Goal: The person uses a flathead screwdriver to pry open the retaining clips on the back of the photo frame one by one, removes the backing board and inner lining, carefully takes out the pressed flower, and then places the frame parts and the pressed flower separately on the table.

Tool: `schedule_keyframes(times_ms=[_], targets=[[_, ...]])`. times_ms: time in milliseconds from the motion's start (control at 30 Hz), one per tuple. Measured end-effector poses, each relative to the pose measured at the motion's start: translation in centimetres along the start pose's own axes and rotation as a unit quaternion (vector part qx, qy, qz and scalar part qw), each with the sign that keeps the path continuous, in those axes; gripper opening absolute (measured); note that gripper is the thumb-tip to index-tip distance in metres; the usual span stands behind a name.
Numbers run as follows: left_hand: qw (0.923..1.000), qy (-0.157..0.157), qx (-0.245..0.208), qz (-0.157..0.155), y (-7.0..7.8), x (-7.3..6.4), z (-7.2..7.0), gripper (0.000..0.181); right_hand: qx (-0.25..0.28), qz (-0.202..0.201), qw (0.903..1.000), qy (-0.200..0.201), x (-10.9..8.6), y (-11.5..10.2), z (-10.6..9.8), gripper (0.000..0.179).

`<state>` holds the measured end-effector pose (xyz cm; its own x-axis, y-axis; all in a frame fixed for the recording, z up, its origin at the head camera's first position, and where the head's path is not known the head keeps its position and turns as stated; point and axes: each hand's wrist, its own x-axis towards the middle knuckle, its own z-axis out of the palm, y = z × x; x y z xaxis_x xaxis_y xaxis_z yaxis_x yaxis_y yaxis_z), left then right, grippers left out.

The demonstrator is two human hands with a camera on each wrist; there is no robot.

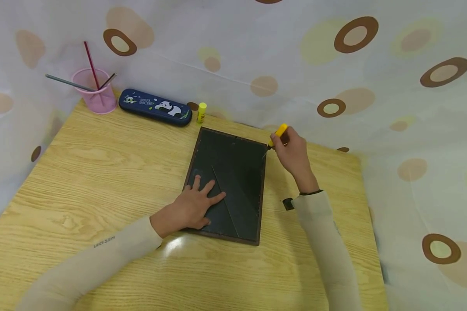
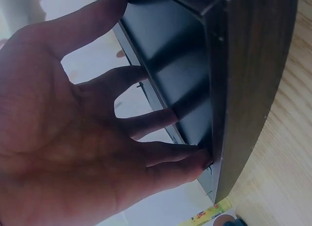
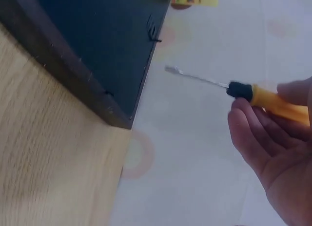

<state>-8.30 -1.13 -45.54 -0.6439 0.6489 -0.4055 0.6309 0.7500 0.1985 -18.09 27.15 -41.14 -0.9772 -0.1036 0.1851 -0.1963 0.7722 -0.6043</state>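
A dark picture frame [image 1: 237,168] lies face down on the table, its black backing upward, with a thin slanting line across it. My left hand [image 1: 192,206] rests on the backing at the lower left, fingers spread; the left wrist view shows its fingertips against the frame [image 2: 248,80] and backing. In my right hand [image 1: 294,155] is a screwdriver [image 1: 279,134] with a yellow handle, held between thumb and fingers near the frame's upper right corner. The right wrist view shows the screwdriver [image 3: 278,106] with its flat metal tip apart from the frame [image 3: 97,55].
Behind the frame stand a yellow glue stick [image 1: 201,112], a dark blue panda pencil case [image 1: 155,107] and a pink cup [image 1: 101,101] with pencils. A small black piece [image 1: 288,204] shows by the right cuff. A patterned curtain [image 1: 233,52] borders the wooden table [image 1: 101,172].
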Motion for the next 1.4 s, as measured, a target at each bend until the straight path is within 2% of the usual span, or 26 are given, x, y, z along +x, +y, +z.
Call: schedule_keyframes(times_ms=[100, 233, 367, 467, 567, 667, 800, 867, 967, 1067, 1300, 1400], targets=[[1.0000, -0.001, -0.001, -0.001, -0.1, 0.0, 0.0, 0.081, -0.005, -0.010, 0.9976, -0.069, -0.9, -1.0, 0.1, 0.030], [1.0000, -0.003, -0.001, -0.004, -0.2, 0.2, 0.2, 0.081, -0.017, -0.032, 0.9858, -0.164, -2.6, -2.6, 1.1, 0.023], [1.0000, -0.001, -0.007, -0.006, -0.1, 0.2, 0.3, 0.081, -0.029, -0.056, 0.9737, -0.219, -4.6, -4.0, 2.1, 0.016], [0.9999, -0.004, -0.008, -0.010, 0.0, 0.2, 0.5, 0.081, -0.042, -0.068, 0.9687, -0.235, -6.0, -4.8, 2.6, 0.014], [0.9999, -0.006, -0.008, -0.013, 0.1, 0.1, 0.7, 0.082, -0.073, -0.089, 0.9663, -0.230, -7.3, -5.3, 3.2, 0.013], [0.9998, -0.009, -0.006, -0.014, 0.2, 0.0, 0.8, 0.082, -0.126, -0.144, 0.9602, -0.204, -8.7, -5.7, 4.0, 0.015], [0.9999, -0.007, -0.002, -0.015, 0.1, 0.1, 0.9, 0.083, -0.204, -0.239, 0.9390, -0.140, -10.9, -6.1, 5.3, 0.019], [0.9999, -0.004, 0.000, -0.015, 0.0, 0.1, 0.8, 0.083, -0.236, -0.266, 0.9281, -0.111, -11.9, -6.3, 6.0, 0.020], [0.9999, -0.001, 0.002, -0.015, -0.1, 0.2, 0.7, 0.083, -0.286, -0.278, 0.9135, -0.082, -13.2, -6.7, 7.0, 0.019], [0.9999, 0.001, 0.005, -0.014, -0.2, 0.3, 0.5, 0.083, -0.321, -0.276, 0.9033, -0.070, -14.2, -7.0, 7.8, 0.019], [0.9999, 0.004, 0.012, -0.011, -0.2, 0.1, 0.5, 0.082, -0.394, -0.284, 0.8727, -0.048, -15.6, -7.0, 9.5, 0.021], [0.9998, 0.010, 0.017, -0.009, -0.2, 0.0, 0.5, 0.081, -0.405, -0.283, 0.8684, -0.046, -15.8, -7.0, 9.9, 0.020]])
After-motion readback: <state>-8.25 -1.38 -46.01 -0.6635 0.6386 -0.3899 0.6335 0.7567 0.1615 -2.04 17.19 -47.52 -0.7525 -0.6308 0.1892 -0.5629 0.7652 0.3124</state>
